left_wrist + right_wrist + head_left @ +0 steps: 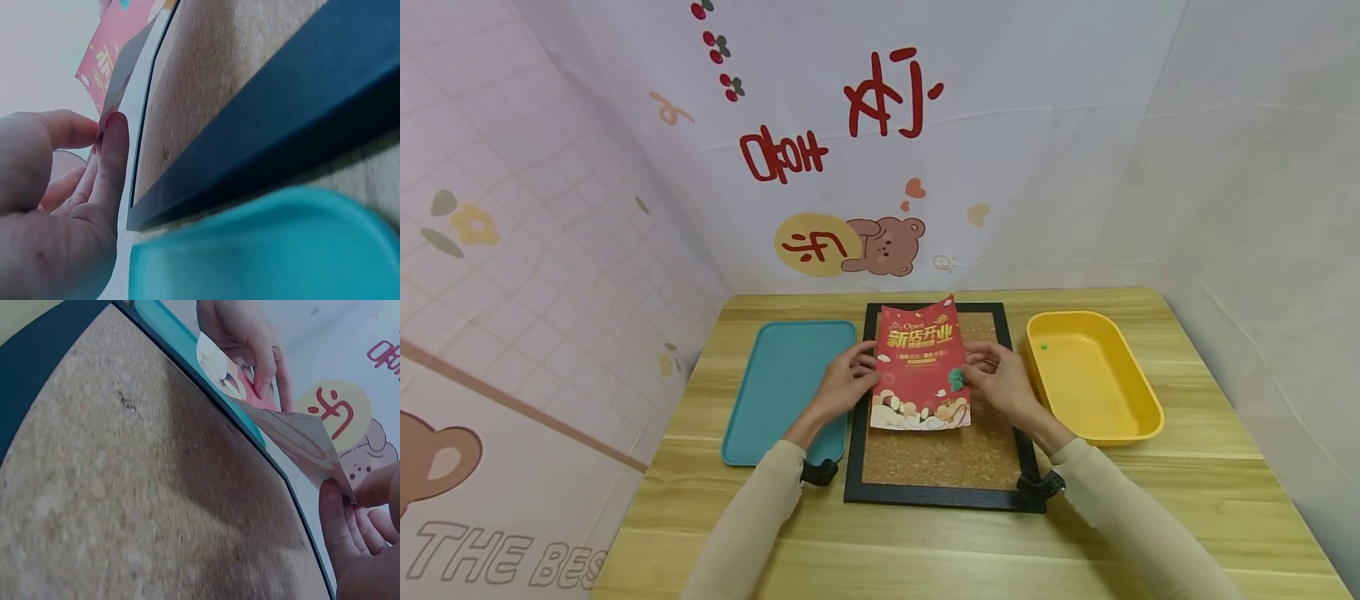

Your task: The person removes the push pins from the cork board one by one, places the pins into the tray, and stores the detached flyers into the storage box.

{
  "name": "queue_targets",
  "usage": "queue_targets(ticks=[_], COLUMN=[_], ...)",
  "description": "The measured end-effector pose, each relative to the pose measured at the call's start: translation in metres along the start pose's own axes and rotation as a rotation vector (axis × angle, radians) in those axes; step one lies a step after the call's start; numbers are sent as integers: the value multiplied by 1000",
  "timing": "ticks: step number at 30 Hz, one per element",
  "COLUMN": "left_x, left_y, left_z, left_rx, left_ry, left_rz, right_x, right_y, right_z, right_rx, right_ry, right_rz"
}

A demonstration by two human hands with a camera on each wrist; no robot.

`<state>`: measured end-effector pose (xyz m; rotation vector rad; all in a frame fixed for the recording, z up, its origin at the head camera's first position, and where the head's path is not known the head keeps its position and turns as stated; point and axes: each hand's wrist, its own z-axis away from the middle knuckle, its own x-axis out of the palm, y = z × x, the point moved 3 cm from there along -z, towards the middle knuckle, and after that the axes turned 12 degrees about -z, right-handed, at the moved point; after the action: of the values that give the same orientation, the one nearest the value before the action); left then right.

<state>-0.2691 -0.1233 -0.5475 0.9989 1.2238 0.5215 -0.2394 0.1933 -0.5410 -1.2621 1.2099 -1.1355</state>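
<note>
A red poster with yellow lettering and food pictures along its bottom is held above a black-framed corkboard. My left hand pinches its left edge between thumb and fingers, as the left wrist view shows. On the opposite side, my right hand pinches the right edge; in the right wrist view the sheet bends and stands off the cork. By the right thumb sits a small green shape; whether it is a loose piece or held, I cannot tell.
Left of the corkboard lies a teal tray, partly under my left forearm. A yellow tray stands to the right, with a small green piece at its left side. Behind the wooden table hangs a printed white cloth.
</note>
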Motion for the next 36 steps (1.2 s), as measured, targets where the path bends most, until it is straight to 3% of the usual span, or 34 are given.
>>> queue_targets(ticks=[10,29,36], left_x=[-12,-35,-45], left_y=[-8,-21,-24], left_z=[5,19,23], left_rx=[-40,-80,-63], left_ry=[16,6,15], left_rz=[-24,-16,-18], right_x=[16,46,56], right_y=[1,2,4], right_z=[-1,-5,-5], right_rx=[21,52,73], right_ry=[-14,-50,-38], right_rz=[26,-81,-102])
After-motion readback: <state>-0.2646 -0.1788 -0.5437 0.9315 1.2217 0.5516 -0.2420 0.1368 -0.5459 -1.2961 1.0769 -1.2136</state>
